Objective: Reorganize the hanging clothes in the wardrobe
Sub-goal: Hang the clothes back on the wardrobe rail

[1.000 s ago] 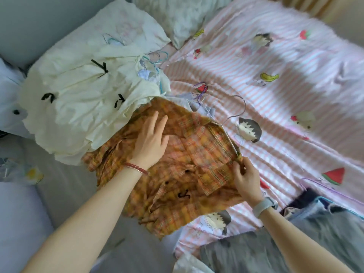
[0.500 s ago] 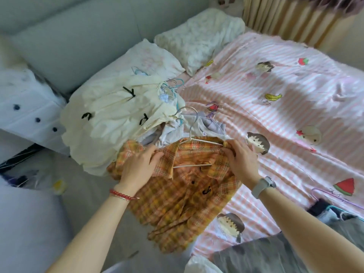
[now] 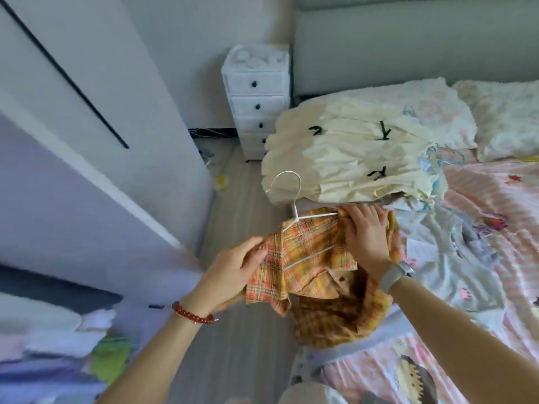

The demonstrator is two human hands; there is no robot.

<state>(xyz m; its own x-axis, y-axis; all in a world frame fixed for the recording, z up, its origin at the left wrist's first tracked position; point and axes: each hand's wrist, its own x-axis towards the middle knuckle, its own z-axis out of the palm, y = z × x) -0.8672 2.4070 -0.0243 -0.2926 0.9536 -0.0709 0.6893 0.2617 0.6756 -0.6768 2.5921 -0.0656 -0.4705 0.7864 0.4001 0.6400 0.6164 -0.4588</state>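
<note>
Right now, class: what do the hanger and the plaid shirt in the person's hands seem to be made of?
Hanger: probably thin wire with a smooth white coating, judging by its slim, evenly bent hook.
Plaid shirt: soft woven cloth, matte, likely cotton or a blend; its orange-yellow check folds and droops limply between the left hand and right hand.

Shirt (image 3: 318,258) on hanger (image 3: 294,208) between both hands, dress (image 3: 350,158) behind on bed (image 3: 495,228), drawers (image 3: 256,97) further back

— Where does the one view look from?
— From the head, forward and down, close above the hands, with the bed (image 3: 481,228) on the right
— And left of the bed?
— Floor, then a wardrobe door (image 3: 87,158)
</note>
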